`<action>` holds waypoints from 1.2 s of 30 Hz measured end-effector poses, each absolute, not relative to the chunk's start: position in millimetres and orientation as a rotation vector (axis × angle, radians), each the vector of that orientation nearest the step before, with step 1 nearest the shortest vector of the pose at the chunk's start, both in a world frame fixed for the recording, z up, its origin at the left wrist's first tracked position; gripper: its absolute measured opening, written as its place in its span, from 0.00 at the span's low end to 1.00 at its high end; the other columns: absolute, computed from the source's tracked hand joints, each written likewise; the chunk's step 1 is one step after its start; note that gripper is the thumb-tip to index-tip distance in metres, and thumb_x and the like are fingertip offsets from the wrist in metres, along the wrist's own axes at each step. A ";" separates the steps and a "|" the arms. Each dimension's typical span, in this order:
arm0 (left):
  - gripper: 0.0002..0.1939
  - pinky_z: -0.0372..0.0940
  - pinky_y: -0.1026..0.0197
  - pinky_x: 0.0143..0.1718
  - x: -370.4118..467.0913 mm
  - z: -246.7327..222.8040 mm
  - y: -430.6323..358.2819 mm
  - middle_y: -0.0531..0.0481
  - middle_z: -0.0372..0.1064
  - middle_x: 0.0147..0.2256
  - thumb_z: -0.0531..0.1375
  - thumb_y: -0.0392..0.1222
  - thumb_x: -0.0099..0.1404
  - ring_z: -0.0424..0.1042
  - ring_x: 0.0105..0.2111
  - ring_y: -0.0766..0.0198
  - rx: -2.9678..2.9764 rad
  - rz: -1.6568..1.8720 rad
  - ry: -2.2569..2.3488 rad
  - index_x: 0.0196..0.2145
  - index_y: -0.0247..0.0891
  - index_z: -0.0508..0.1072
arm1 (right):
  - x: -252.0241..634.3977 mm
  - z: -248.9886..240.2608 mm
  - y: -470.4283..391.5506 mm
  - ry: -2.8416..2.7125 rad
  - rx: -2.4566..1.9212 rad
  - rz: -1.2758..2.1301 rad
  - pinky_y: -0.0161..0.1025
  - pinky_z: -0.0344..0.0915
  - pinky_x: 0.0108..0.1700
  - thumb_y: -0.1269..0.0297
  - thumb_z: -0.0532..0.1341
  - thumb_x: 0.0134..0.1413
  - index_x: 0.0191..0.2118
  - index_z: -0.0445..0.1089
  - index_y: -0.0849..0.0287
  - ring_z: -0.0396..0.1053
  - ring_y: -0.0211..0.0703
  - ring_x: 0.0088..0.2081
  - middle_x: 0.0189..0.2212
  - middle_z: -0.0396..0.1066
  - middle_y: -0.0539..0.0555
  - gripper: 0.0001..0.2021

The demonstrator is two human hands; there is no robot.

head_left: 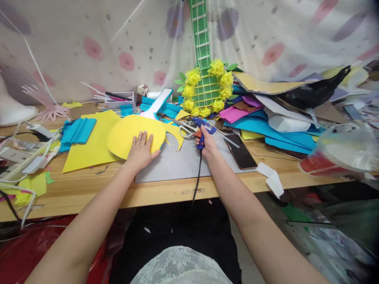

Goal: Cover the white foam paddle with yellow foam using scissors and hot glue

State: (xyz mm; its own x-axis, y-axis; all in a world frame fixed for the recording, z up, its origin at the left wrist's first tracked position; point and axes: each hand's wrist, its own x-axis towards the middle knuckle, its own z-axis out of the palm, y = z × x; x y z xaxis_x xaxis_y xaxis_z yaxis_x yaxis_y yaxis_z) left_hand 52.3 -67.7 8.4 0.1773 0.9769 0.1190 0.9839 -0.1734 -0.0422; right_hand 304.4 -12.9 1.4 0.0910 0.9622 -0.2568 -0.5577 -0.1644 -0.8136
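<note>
Here, a yellow foam disc (130, 132) is pressed flat under the left hand (141, 150), whose fingers are spread apart and laid on the disc's near edge. A blue glue gun (203, 132) is gripped by the right hand (207, 145), the fingers closed around its handle, with the nozzle pointed away from the wrist. Scissors (187, 128) are seen just beyond the gun's tip, and a dark phone (241, 152) lies close beside the right hand's outer side. The gun's black cord (197, 177) is trailed over the table edge (166, 193) beneath the wrist. A snagged cord could likely jerk the nozzle, and glue might be dripped onto the grey cutting mat (180, 163) or the phone.
</note>
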 end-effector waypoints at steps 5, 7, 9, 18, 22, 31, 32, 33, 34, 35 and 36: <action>0.39 0.36 0.45 0.63 53.7 7.6 -69.4 0.31 0.38 0.65 0.50 0.56 0.63 0.37 0.65 0.46 -2.314 -0.087 -1.963 0.64 0.26 0.51 | 303.5 3.2 -12.8 -0.520 -0.986 1.480 0.24 0.51 0.13 0.57 0.58 0.57 0.27 0.64 0.61 0.55 0.25 0.13 0.18 0.70 0.47 0.13; 0.40 0.36 0.45 0.63 52.6 8.2 -69.1 0.32 0.38 0.65 0.51 0.57 0.62 0.36 0.66 0.47 -2.324 -0.099 -1.976 0.64 0.27 0.51 | 303.6 3.3 -12.4 -0.521 -0.977 1.483 0.24 0.51 0.13 0.58 0.57 0.57 0.27 0.64 0.61 0.55 0.25 0.13 0.18 0.70 0.48 0.13; 0.42 0.36 0.46 0.64 50.0 9.6 -68.0 0.33 0.37 0.66 0.54 0.58 0.60 0.36 0.66 0.48 -2.341 -0.130 -1.998 0.64 0.29 0.50 | 304.0 3.1 -12.1 -0.527 -0.971 1.486 0.24 0.52 0.13 0.58 0.58 0.57 0.26 0.64 0.61 0.55 0.24 0.13 0.18 0.70 0.48 0.13; 0.38 0.47 0.51 0.62 28.1 37.8 -51.1 0.40 0.50 0.63 0.47 0.62 0.62 0.49 0.63 0.52 -2.459 -0.563 -2.349 0.62 0.34 0.57 | 307.7 3.6 -10.8 -0.491 -0.947 1.505 0.24 0.52 0.12 0.55 0.60 0.55 0.28 0.64 0.61 0.55 0.25 0.12 0.18 0.71 0.48 0.14; 0.32 0.54 0.52 0.58 23.6 49.3 -39.7 0.42 0.60 0.58 0.49 0.57 0.62 0.60 0.57 0.52 -2.181 -0.799 -2.444 0.57 0.35 0.63 | 307.3 1.3 -9.5 -0.495 -0.945 1.519 0.24 0.52 0.12 0.54 0.61 0.53 0.29 0.64 0.61 0.56 0.25 0.13 0.19 0.71 0.48 0.14; 0.27 0.51 0.51 0.60 32.3 26.9 -15.0 0.39 0.60 0.58 0.45 0.51 0.65 0.57 0.59 0.54 -2.264 -0.615 -2.262 0.54 0.33 0.66 | 306.0 3.8 -10.8 -0.498 -0.984 1.520 0.24 0.52 0.12 0.52 0.61 0.53 0.28 0.64 0.61 0.55 0.25 0.12 0.19 0.70 0.48 0.15; 0.27 0.50 0.49 0.60 33.3 26.1 -13.8 0.39 0.60 0.58 0.45 0.51 0.65 0.55 0.60 0.53 -2.249 -0.569 -2.253 0.55 0.33 0.65 | 306.0 3.9 -10.9 -0.503 -0.982 1.524 0.24 0.52 0.12 0.52 0.61 0.53 0.28 0.64 0.60 0.55 0.25 0.12 0.19 0.70 0.48 0.15; 0.27 0.49 0.46 0.60 34.7 26.3 -13.6 0.38 0.58 0.59 0.45 0.51 0.66 0.53 0.61 0.52 -2.227 -0.526 -2.253 0.55 0.34 0.65 | 306.0 3.8 -10.8 -0.511 -0.981 1.529 0.24 0.52 0.12 0.52 0.61 0.53 0.28 0.64 0.61 0.55 0.25 0.13 0.19 0.70 0.48 0.16; 0.27 0.47 0.44 0.60 36.4 27.4 -14.7 0.37 0.57 0.60 0.44 0.51 0.66 0.52 0.62 0.51 -2.207 -0.487 -2.256 0.56 0.34 0.64 | 306.0 3.7 -10.8 -0.520 -0.982 1.533 0.24 0.52 0.12 0.52 0.61 0.53 0.27 0.64 0.61 0.55 0.24 0.13 0.19 0.70 0.48 0.16; 0.28 0.46 0.42 0.60 38.5 29.1 -17.3 0.37 0.55 0.61 0.43 0.52 0.66 0.50 0.63 0.50 -2.195 -0.453 -2.255 0.57 0.34 0.64 | 306.0 3.7 -10.8 -0.528 -0.987 1.536 0.24 0.52 0.12 0.52 0.61 0.53 0.27 0.64 0.61 0.55 0.24 0.13 0.19 0.70 0.48 0.16; 0.28 0.44 0.41 0.61 40.9 30.7 -21.6 0.38 0.52 0.62 0.43 0.53 0.67 0.47 0.63 0.49 -2.202 -0.416 -2.241 0.57 0.35 0.63 | 306.0 3.9 -10.9 -0.532 -0.992 1.536 0.24 0.52 0.12 0.52 0.61 0.53 0.26 0.64 0.61 0.55 0.24 0.13 0.19 0.70 0.47 0.16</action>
